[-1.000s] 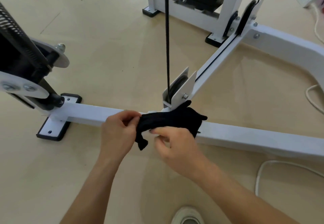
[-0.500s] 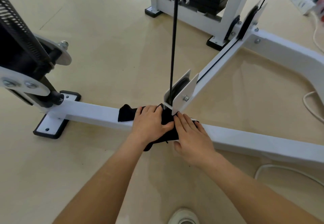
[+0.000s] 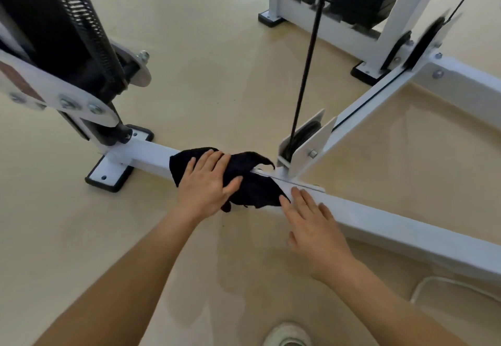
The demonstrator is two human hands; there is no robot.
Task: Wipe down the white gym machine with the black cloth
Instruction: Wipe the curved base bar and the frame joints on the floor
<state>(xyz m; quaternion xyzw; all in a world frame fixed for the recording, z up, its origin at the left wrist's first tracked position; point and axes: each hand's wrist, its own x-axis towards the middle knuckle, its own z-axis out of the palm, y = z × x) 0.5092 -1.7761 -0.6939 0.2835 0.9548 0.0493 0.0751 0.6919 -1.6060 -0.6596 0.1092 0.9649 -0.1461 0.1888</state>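
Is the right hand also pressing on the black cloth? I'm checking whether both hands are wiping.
No, only the left hand lies flat on the black cloth; the right hand rests open on the white bar beside it.

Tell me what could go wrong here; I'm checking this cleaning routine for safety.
The black cloth has a loose corner beside the pulley bracket and could snag on the pulley or the cable. The left hand only presses it flat, so it may slip off the white beam.
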